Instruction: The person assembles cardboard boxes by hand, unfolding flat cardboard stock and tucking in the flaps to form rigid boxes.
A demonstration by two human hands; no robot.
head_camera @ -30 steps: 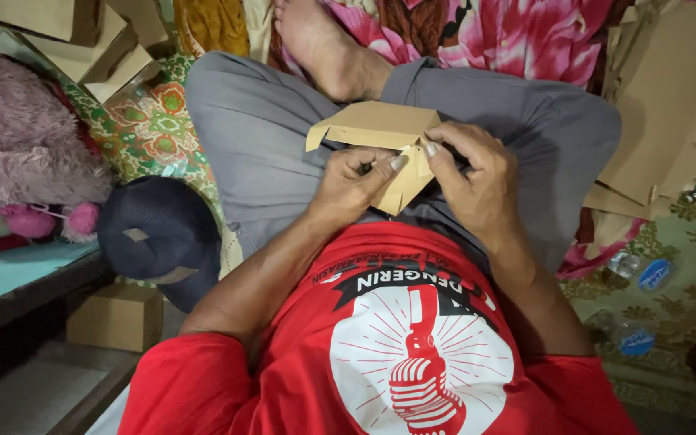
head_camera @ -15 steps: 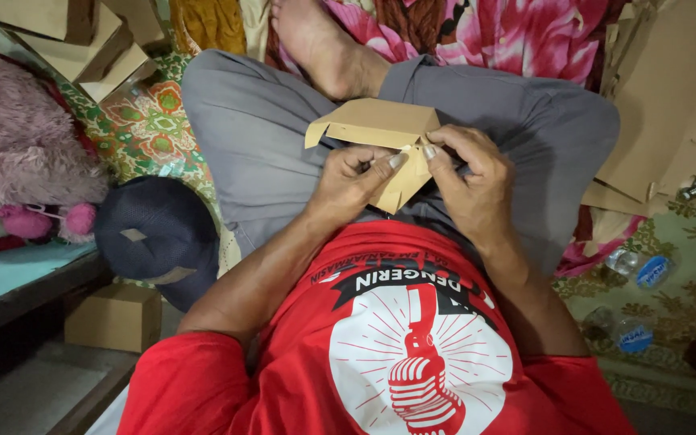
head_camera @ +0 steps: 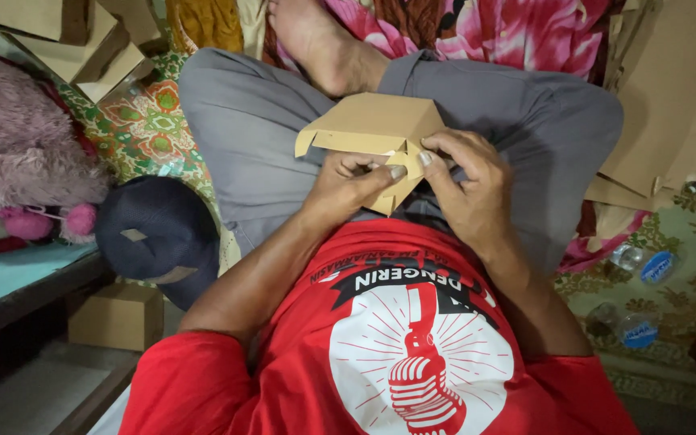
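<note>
Where hands pinch: cardboard box [head_camera: 368, 125], cap [head_camera: 159, 234] beside.

**Both hands pinched together over the lap**

Person sat cross-legged, both forearms angled inward from the red sleeves. Left hand [head_camera: 348, 181] was curled, thumb stretched out toward the other hand. Right hand [head_camera: 469, 181] was arched, fingers bent down, thumb tip meeting the left one in the middle. Bare foot rested up near the top edge.

A brown cardboard box [head_camera: 372, 133] is held on the lap. More brown boxes [head_camera: 82, 36] are stacked top left. Another small box [head_camera: 116, 316] is seen bottom left.
</note>
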